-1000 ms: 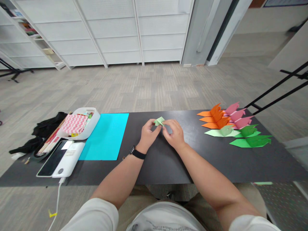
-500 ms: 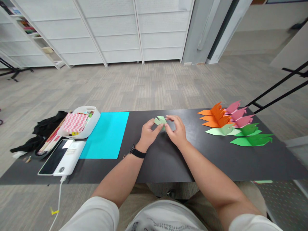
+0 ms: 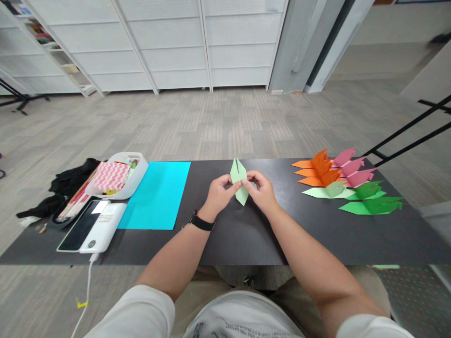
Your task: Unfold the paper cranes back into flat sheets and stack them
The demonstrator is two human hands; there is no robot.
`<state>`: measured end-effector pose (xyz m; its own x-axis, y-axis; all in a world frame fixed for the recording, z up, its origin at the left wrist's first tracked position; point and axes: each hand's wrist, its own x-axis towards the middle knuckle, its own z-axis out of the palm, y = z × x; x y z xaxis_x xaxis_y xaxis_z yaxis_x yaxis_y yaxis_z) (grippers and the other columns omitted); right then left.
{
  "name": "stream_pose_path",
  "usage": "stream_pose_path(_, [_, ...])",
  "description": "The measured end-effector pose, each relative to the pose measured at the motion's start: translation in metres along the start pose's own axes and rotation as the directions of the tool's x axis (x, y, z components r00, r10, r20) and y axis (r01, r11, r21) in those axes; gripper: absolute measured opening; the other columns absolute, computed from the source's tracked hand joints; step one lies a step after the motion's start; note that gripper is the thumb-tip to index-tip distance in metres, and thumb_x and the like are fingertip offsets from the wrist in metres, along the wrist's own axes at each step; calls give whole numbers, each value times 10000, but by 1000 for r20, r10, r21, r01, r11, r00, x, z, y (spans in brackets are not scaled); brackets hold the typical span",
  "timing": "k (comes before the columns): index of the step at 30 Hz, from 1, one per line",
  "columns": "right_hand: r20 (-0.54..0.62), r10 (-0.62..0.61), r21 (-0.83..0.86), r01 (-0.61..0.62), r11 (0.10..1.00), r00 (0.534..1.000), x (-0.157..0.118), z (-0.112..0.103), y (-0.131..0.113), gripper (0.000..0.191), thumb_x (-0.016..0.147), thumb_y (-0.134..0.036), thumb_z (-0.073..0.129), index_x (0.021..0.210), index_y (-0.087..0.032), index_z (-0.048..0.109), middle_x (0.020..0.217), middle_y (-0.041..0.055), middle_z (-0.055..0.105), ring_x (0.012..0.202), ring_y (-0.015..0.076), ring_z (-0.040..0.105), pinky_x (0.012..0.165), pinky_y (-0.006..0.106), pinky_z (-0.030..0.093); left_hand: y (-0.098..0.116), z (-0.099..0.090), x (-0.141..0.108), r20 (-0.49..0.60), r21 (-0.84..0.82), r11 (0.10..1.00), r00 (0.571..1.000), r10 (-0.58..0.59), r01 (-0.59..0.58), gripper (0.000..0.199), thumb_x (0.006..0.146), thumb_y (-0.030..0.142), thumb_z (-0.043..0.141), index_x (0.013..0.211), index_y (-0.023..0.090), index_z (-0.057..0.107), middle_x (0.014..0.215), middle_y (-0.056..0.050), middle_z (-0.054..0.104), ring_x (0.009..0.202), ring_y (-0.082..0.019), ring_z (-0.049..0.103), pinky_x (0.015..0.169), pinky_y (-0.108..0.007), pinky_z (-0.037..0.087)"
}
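Note:
A light green folded paper is held upright over the middle of the dark table, its split tip pointing away from me and a single point toward me. My left hand pinches its left edge between thumb and fingers. On the opposite edge, my right hand is closed the same way, with both thumbs near the paper's middle. Folded paper figures stand at the right: orange ones, pink ones, a pale green one and bright green ones.
A cyan sheet lies left of my hands. Beyond it are a white basket with a pink patterned packet, a white power bank with a cable, a phone, a dark tray of pencils and black cloth.
The light green paper has opened out from a small, foreshortened shape into a long one with both ends showing. My right fingers have closed in on its edge. The view has shifted slightly.

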<state>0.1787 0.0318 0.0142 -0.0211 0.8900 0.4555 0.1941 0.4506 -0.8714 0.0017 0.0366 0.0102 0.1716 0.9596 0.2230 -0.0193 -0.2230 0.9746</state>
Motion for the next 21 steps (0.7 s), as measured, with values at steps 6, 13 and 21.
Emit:
stream_pose_path(6, [-10, 118, 73, -117, 990, 993, -1, 0, 3, 267, 926, -484, 730, 828, -244, 669, 811, 6, 658, 779, 186, 610, 743, 329, 529, 4, 2, -1, 42, -49, 996, 997, -67, 69, 407, 848, 568, 838, 831, 179, 718, 806, -27, 713, 788, -182, 677, 789, -330, 580])
stream_pose_path(13, [72, 219, 185, -229, 956, 973, 2, 1, 1, 328, 875, -568, 775, 925, -253, 702, 826, -7, 656, 739, 173, 598, 701, 319, 530, 7, 2, -1, 27, -52, 988, 989, -146, 147, 474, 804, 624, 857, 775, 181, 689, 739, -10, 683, 695, -158, 623, 661, -294, 527])
stream_pose_path(21, [80, 261, 220, -272, 937, 962, 7, -2, 3, 358, 768, -574, 882, 818, -230, 795, 1036, 50, 693, 943, 212, 673, 825, 355, 583, 10, 6, -4, 130, -32, 975, 968, -214, 220, 498, 795, 601, 859, 681, 182, 614, 678, 12, 624, 619, -127, 551, 603, -270, 454])
